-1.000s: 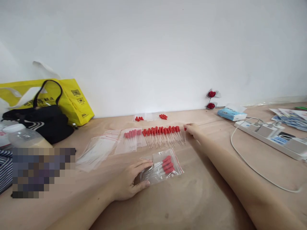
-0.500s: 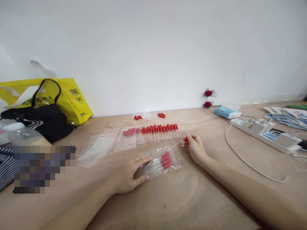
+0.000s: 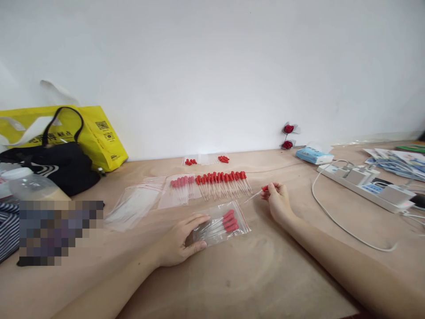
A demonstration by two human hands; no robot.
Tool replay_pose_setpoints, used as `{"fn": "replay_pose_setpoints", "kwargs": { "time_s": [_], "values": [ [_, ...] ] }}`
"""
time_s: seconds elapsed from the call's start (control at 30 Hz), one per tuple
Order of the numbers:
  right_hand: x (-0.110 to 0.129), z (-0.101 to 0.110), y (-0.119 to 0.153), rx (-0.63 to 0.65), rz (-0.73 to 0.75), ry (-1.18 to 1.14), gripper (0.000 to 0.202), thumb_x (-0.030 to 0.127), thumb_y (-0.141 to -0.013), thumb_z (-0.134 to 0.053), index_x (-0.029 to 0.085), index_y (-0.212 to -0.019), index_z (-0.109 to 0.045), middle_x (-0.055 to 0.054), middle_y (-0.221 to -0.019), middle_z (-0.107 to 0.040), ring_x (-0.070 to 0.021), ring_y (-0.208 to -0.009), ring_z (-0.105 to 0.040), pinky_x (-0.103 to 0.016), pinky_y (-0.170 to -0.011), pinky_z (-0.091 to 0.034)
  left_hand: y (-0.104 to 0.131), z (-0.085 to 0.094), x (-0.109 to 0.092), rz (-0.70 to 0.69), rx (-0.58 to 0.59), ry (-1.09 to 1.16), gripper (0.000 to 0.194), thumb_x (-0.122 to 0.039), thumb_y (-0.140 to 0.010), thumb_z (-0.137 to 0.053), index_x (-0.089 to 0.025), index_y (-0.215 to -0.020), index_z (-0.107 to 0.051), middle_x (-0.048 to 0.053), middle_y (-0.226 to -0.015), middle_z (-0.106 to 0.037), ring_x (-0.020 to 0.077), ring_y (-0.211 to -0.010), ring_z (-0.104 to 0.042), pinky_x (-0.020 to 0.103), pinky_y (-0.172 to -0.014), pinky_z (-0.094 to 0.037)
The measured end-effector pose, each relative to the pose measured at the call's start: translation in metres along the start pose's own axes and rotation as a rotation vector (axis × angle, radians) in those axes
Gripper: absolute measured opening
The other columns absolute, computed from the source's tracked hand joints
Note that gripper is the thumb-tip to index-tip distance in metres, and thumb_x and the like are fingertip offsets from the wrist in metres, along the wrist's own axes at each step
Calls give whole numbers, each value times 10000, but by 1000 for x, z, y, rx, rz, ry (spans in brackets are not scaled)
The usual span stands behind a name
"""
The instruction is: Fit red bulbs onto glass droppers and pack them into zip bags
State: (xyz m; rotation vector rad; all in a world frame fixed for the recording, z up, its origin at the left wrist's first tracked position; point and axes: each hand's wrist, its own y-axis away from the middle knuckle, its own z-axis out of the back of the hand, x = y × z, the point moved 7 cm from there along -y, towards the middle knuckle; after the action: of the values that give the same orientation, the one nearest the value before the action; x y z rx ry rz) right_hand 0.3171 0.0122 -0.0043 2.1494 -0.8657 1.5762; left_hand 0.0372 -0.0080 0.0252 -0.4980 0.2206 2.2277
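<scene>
My right hand point(image 3: 280, 201) pinches the red rubber bulb of a glass dropper point(image 3: 253, 196), whose thin tube points left toward the mouth of a clear zip bag point(image 3: 217, 239). The tube is outside the bag. Several red-bulbed droppers point(image 3: 229, 221) lie in that bag, bulbs toward its red-striped edge. My left hand point(image 3: 181, 239) holds the bag's left end, thumb at the near side and fingers at the far side. Behind it, a row of loose droppers point(image 3: 221, 179) lies side by side. Left of the row, a filled zip bag point(image 3: 166, 200) lies flat with droppers inside.
Flat zip bags point(image 3: 133, 207) are fanned out at left. Small bags with red bulbs point(image 3: 223, 159) lie by the wall. At left are a yellow bag point(image 3: 102, 150), a black bag point(image 3: 73, 166) and a plastic bottle point(image 3: 31, 184). A tissue pack point(image 3: 314, 155) and corded power strip point(image 3: 358, 192) are at right.
My right hand has moved a little to the right with the dropper, drawing its tip away from the bag's mouth. My left hand stays on the bag.
</scene>
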Motion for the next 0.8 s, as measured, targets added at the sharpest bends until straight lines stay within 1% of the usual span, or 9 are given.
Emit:
{"fn": "replay_pose_setpoints", "kwargs": {
  "time_s": [0.1,0.2,0.37,0.47,0.57,0.67,0.73,0.8],
  "values": [
    [-2,2,-2,-7,-6,6,167,314,-737,-517,220,-779,-385,59,-628,-534,-66,-471,-502,-188,-434,-429,0,2,-3,2,-8,1,490,-410,-816,-443,-221,-1260,-356,65,-1306,-417,228,-1194,-376,407,-987,-320],
    [-7,-8,4,40,-46,-25,194,322,-726,-543,217,-767,-385,59,-618,-540,-73,-474,-521,-197,-442,-451,-1,2,-4,-7,-13,8,496,-411,-813,-449,-227,-1263,-353,64,-1302,-423,231,-1194,-376,413,-985,-321],
    [-17,-31,24,176,-181,-125,235,308,-699,-597,203,-760,-396,39,-624,-568,-101,-538,-588,-224,-499,-502,-1,0,1,13,-31,24,528,-422,-802,-461,-229,-1278,-340,65,-1317,-406,248,-1199,-369,424,-984,-318],
    [-20,-42,35,287,-285,-121,253,274,-675,-634,193,-761,-411,24,-635,-590,-106,-554,-607,-222,-524,-511,-1,-1,3,19,-30,29,554,-439,-794,-469,-239,-1290,-326,60,-1320,-405,257,-1208,-357,425,-984,-318],
    [-20,-51,43,416,-330,-25,265,288,-648,-664,179,-742,-441,34,-575,-579,-87,-462,-571,-187,-430,-468,-1,-2,4,21,-24,23,550,-440,-797,-463,-246,-1293,-323,56,-1328,-395,256,-1215,-348,425,-988,-312],
    [-20,-57,46,537,-298,114,268,324,-626,-677,164,-713,-482,63,-474,-528,-55,-357,-480,-151,-330,-373,-1,-1,3,-10,-34,27,540,-431,-798,-465,-255,-1290,-327,50,-1328,-396,248,-1211,-356,421,-990,-311],
    [-21,-59,48,597,-293,199,264,325,-608,-686,155,-704,-509,65,-462,-526,-42,-343,-447,-143,-316,-338,-1,-1,4,-19,-43,30,542,-427,-797,-470,-261,-1293,-324,49,-1325,-401,251,-1210,-357,426,-989,-310],
    [-26,-60,51,653,-322,271,258,309,-589,-697,150,-713,-535,61,-468,-540,-43,-351,-447,-146,-325,-333,-1,-2,6,-18,-51,31,548,-430,-793,-477,-265,-1293,-326,50,-1323,-404,260,-1212,-351,433,-987,-310]
  ]
}}
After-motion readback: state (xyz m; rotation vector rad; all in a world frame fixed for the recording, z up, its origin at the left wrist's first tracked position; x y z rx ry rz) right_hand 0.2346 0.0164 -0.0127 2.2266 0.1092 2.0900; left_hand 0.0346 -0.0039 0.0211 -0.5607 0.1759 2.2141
